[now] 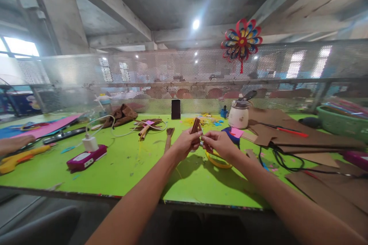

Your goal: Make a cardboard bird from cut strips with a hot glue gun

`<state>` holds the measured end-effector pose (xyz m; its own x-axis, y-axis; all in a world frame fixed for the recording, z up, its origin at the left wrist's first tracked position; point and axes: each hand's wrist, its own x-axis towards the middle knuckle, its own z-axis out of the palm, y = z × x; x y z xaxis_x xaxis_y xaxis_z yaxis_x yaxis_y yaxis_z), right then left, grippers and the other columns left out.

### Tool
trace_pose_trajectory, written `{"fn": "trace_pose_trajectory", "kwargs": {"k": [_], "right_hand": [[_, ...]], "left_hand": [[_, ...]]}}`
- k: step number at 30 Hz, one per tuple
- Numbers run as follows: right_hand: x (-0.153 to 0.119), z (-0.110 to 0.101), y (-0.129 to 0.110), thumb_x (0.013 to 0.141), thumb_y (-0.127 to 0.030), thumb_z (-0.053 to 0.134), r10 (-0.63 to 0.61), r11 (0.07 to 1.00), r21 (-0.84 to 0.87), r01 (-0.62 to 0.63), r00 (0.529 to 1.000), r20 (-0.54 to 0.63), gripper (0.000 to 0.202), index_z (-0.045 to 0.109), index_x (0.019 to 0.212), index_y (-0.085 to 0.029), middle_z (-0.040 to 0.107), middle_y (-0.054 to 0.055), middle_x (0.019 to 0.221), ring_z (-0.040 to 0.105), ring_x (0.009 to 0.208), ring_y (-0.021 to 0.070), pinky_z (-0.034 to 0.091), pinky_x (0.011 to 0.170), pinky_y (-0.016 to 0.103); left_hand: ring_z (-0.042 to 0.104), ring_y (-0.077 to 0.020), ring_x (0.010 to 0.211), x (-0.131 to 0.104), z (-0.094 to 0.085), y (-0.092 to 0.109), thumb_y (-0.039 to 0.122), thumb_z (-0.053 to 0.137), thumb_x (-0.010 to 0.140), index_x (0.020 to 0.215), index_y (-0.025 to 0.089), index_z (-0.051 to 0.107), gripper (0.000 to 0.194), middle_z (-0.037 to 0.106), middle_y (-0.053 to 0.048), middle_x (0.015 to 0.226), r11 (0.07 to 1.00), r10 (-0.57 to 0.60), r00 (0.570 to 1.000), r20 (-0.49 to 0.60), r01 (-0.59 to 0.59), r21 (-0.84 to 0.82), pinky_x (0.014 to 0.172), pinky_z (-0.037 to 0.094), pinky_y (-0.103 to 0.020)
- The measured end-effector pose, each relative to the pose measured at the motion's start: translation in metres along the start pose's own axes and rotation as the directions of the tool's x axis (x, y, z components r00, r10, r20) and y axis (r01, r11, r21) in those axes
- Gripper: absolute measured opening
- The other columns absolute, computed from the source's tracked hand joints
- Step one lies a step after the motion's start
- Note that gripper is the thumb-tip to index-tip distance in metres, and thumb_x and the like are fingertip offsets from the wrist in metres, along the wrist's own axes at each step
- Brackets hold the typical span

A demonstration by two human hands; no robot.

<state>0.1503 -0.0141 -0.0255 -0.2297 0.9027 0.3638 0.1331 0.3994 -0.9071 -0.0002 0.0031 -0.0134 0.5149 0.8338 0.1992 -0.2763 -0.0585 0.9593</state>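
My left hand [186, 143] is closed around a narrow strip of folded brown paper [196, 124], which stands up above the fingers. Close beside it, the fingertips of my right hand [219, 143] are pinched together near the paper's lower end; whatever they grip is too small to make out. Both hands are above the green table [123, 178]. Under my right hand lies a yellow ring-shaped object [220, 162], partly hidden by it. A brown paper piece with a fringed top [169, 136] lies left of my left hand.
At left are a purple power strip [86, 159] with a white charger [90, 143], a yellow glue gun [25, 157] and another person's hand [15, 144]. A phone [176, 109] and a white bottle [238, 115] stand behind. Brown paper sheets [310, 143], black cord and a green basket [339, 124] occupy the right.
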Motion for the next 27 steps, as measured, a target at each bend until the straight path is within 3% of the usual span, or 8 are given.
{"fn": "trace_pose_trajectory", "kwargs": {"k": [4,8,11,20,24,27], "right_hand": [[-0.001,-0.006,-0.007,0.071,-0.041,0.059,0.011,1.000,-0.015,-0.011,1.000,0.027,0.028,0.054,0.062,-0.016,0.053,-0.003,0.047,0.040,0.039,0.0066,0.032,0.041,0.021],[-0.003,-0.017,-0.016,0.070,-0.037,0.059,0.031,0.998,-0.061,-0.029,0.999,0.040,0.023,0.056,0.063,-0.015,0.047,-0.005,0.044,0.036,0.040,0.0056,0.028,0.042,0.021],[-0.004,-0.026,-0.020,0.070,-0.035,0.058,0.033,0.990,-0.138,-0.020,0.995,0.092,0.021,0.061,0.066,-0.015,0.045,-0.005,0.047,0.035,0.043,0.0058,0.026,0.043,0.021],[-0.001,-0.050,-0.022,0.070,-0.032,0.056,0.011,0.931,-0.362,0.056,0.983,0.181,0.021,0.064,0.063,-0.015,0.050,-0.002,0.053,0.038,0.049,0.0084,0.028,0.048,0.023],[-0.001,-0.051,-0.021,0.070,-0.031,0.057,0.009,0.917,-0.393,0.067,0.982,0.188,0.021,0.063,0.060,-0.015,0.048,-0.003,0.051,0.038,0.048,0.0079,0.028,0.048,0.023],[0.000,-0.053,-0.019,0.068,-0.032,0.060,0.004,0.928,-0.368,0.055,0.987,0.159,0.020,0.063,0.059,-0.014,0.050,-0.003,0.052,0.040,0.050,0.0082,0.029,0.049,0.023]], "left_hand": [[0.022,-0.0015,0.036,0.001,-0.005,0.006,0.034,0.067,0.069,0.073,0.015,0.048,0.028,0.026,0.010,0.046,0.998,0.056,0.996,-0.066,-0.055,0.014,0.038,0.013,-0.018],[0.020,-0.0016,0.035,0.003,-0.011,0.012,0.035,0.068,0.067,0.078,0.013,0.053,0.028,0.026,0.011,0.044,0.994,0.104,0.981,-0.164,-0.098,0.047,0.039,0.010,-0.018],[0.021,-0.0025,0.035,0.001,-0.012,0.016,0.037,0.068,0.067,0.083,0.012,0.058,0.031,0.029,0.010,0.042,0.984,0.104,0.978,-0.181,-0.075,0.162,0.039,0.010,-0.020],[0.033,-0.0073,0.040,-0.005,-0.010,0.016,0.038,0.061,0.072,0.074,0.013,0.068,0.026,0.042,0.003,0.043,0.823,0.033,0.999,0.008,-0.031,0.566,0.041,0.022,-0.021],[0.043,-0.0090,0.045,-0.001,-0.006,0.009,0.030,0.066,0.068,0.067,0.016,0.068,0.014,0.054,0.000,0.053,0.782,0.061,0.995,0.073,-0.093,0.617,0.044,0.028,-0.020],[0.045,-0.0090,0.044,0.000,-0.002,0.005,0.026,0.065,0.068,0.066,0.016,0.069,0.010,0.057,-0.001,0.051,0.800,0.008,0.997,0.083,-0.056,0.597,0.043,0.030,-0.020]]}}
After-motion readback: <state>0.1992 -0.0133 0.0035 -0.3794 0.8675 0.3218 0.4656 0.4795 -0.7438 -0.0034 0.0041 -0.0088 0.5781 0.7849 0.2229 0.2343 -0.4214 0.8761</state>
